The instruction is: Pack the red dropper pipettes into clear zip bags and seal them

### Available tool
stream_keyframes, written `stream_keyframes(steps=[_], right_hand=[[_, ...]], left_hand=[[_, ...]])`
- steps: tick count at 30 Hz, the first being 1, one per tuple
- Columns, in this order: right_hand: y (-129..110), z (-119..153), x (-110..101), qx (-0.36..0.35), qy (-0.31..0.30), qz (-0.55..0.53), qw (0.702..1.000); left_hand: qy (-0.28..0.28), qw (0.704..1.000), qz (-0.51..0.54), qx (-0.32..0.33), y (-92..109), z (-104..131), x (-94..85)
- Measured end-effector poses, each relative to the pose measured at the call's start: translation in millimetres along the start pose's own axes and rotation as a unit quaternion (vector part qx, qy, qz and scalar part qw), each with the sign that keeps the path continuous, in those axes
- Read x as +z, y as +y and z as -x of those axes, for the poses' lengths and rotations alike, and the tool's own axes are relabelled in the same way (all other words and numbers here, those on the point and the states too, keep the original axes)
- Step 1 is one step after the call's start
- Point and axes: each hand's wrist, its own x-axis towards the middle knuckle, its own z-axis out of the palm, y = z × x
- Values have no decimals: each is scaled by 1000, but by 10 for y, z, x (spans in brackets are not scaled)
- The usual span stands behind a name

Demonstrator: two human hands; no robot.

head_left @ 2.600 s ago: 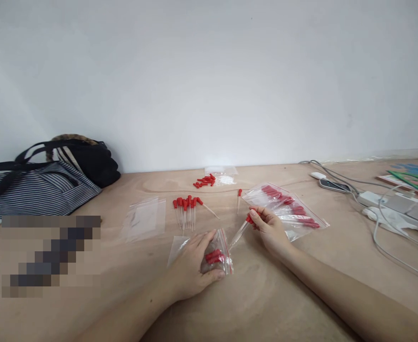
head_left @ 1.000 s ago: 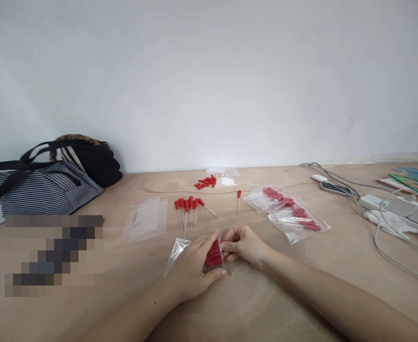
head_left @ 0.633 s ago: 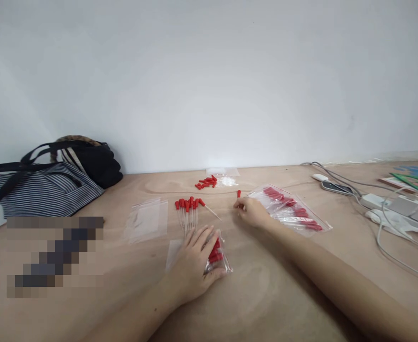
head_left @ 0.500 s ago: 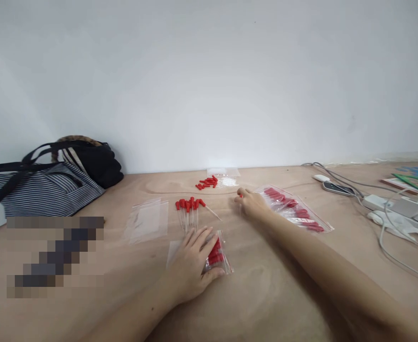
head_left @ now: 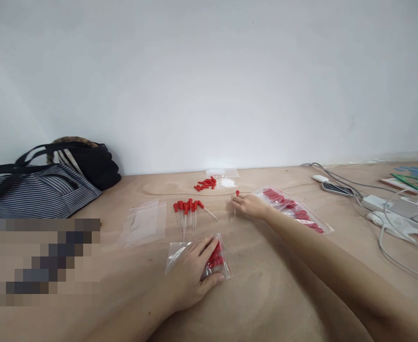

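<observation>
Your left hand [head_left: 192,271]: palm down, fingers spread over a clear bag [head_left: 176,251] showing red bulbs [head_left: 216,259]. Your right hand [head_left: 252,206]: arm [head_left: 313,251] stretched forward, fingers narrowed at one dropper [head_left: 237,193] beyond the bag; whether gripped, you cannot tell.

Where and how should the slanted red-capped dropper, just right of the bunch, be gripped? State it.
Likely best to take the slanted dropper mid-stem, coming from the right: its thin stem angles out apart from the bunch, while its red cap lies close to it.
</observation>
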Motion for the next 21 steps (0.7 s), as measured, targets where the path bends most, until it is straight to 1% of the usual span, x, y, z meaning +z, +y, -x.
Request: stream_keyframes(steps=[1,3,5,6,8,11,14,18,21], right_hand=[[-31,63,-21,2,12,5,1000],[-119,224,-76,-1,57,11,998],[-232,410,-140,-24,166,13,986],[-289,501,-172,-37,203,8,978],[-389,661,-229,-52,241,-10,969],[-468,818,-277,-49,230,-34,971],[-482,882,-272,-36,203,-51,977],[-544,854,-270,-32,176,-100,979],[-678,791,-353,-40,136,-159,977]], left_hand=[[3,1000,4,0,9,-5,3],[7,1000,13,-1,26,-19,19],[15,1000,21,0,40,-39,41],[20,999,25,1,45,-51,54],[27,999,33,5,54,-73,76],[33,999,40,5,54,-95,100],[41,998,44,10,43,-98,115],[52,997,47,21,32,-93,130],[56,997,40,22,28,-97,142]])
